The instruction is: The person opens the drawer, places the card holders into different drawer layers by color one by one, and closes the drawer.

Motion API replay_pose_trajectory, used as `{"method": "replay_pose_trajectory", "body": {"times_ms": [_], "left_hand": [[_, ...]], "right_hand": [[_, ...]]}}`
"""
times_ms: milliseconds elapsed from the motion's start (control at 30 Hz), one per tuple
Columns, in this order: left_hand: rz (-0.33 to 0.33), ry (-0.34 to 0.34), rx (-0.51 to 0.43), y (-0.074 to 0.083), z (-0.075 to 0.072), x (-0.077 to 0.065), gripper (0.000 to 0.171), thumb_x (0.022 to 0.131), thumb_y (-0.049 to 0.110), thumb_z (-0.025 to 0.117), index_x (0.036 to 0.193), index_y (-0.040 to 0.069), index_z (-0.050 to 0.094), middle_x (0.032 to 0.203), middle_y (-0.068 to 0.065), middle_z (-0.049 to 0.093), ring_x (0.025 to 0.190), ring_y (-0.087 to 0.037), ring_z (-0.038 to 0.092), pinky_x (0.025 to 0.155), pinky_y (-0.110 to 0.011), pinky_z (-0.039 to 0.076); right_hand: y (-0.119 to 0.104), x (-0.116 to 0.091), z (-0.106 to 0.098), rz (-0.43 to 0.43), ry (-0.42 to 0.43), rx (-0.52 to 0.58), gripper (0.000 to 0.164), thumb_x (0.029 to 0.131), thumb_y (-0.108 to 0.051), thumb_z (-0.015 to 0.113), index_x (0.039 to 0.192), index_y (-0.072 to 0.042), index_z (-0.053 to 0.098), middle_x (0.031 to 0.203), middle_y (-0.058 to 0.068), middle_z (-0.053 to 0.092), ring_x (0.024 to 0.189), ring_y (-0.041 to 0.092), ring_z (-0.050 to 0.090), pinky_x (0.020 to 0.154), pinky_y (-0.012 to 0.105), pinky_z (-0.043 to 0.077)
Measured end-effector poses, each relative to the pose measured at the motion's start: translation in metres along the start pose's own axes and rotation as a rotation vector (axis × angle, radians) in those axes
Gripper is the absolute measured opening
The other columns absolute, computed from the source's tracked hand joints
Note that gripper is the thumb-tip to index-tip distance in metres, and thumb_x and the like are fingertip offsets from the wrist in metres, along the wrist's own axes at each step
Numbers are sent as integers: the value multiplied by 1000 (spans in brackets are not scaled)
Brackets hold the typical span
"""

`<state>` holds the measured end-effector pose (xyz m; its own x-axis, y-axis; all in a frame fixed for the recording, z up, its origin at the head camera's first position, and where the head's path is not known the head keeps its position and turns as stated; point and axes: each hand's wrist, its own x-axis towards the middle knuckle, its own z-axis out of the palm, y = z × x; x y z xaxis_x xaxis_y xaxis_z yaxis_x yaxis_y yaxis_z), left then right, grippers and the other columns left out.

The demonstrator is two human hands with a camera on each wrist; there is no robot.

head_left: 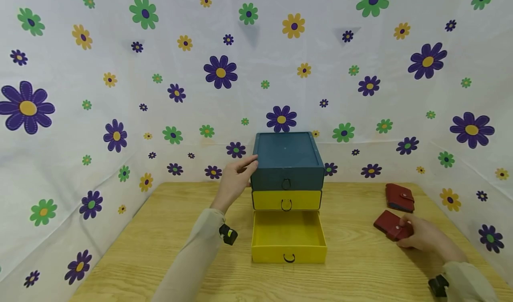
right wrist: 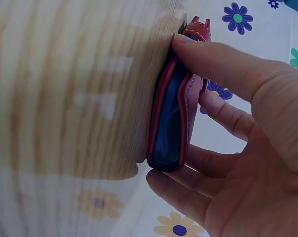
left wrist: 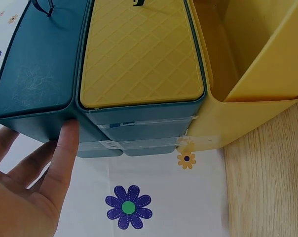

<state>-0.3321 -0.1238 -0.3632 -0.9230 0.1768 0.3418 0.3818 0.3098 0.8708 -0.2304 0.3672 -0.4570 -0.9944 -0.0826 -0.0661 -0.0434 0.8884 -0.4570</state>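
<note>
A small drawer cabinet [head_left: 286,150] stands on the table, its top drawer dark teal and closed. Below that is a closed yellow drawer [head_left: 264,200], and the lowest yellow drawer [head_left: 289,254] is pulled out with nothing inside. My left hand [head_left: 234,180] rests its fingers against the cabinet's upper left side; in the left wrist view a fingertip [left wrist: 70,131] touches the teal side. At the right, my right hand [head_left: 422,235] pinches a red wallet [head_left: 388,222] between thumb and fingers. The right wrist view shows this wallet's dark inner layers [right wrist: 167,123], close to the table surface.
Another red wallet [head_left: 400,197] with a snap strap lies just behind the held one. Under everything is a wood-grain table [head_left: 180,239]. White cloth walls [head_left: 248,106] with printed flowers surround the table at the back and sides.
</note>
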Motion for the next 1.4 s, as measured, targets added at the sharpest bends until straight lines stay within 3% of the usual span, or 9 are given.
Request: {"method": "replay_pose_trajectory", "body": {"times_ms": [567,767,900,1000,1133,1400], "left_hand": [[4,0,-8,-2,0,0,39,96,48,58,133,34,61,135,5,60,113,-18,62,76,-33,60],[3,-1,-9,-2,-1,0,39,96,47,58,133,34,61,135,5,60,112,-18,62,75,-32,60],[1,-5,-12,-3,-1,0,40,96,48,58,133,34,61,135,4,60,112,-19,61,81,-42,60],[-1,-4,-12,-3,0,0,40,95,49,58,133,35,61,135,3,60,113,-20,61,84,-48,58],[1,2,0,-3,0,0,39,96,50,58,132,36,61,136,4,59,114,-19,61,80,-40,60],[3,3,2,-5,-1,-1,39,95,51,57,132,37,61,135,6,59,113,-18,61,78,-37,60]], "right_hand": [[-4,3,1,48,9,-3,51,78,-36,78,109,-5,50,92,12,61,77,24,50,64,32,38],[-6,4,0,43,35,13,56,79,-36,78,113,-1,51,109,31,63,86,28,57,72,40,49],[-8,4,1,45,43,10,58,78,-39,79,115,-3,53,115,35,61,93,33,60,79,50,51],[-11,3,2,36,53,-3,58,78,-41,79,115,-5,54,116,33,62,92,31,61,76,45,51],[-16,3,3,21,73,-6,59,77,-42,79,117,-6,55,117,28,64,86,25,58,70,34,45],[-33,-1,8,-9,147,29,57,76,-42,81,117,-10,57,109,19,68,84,23,59,66,30,43]]}}
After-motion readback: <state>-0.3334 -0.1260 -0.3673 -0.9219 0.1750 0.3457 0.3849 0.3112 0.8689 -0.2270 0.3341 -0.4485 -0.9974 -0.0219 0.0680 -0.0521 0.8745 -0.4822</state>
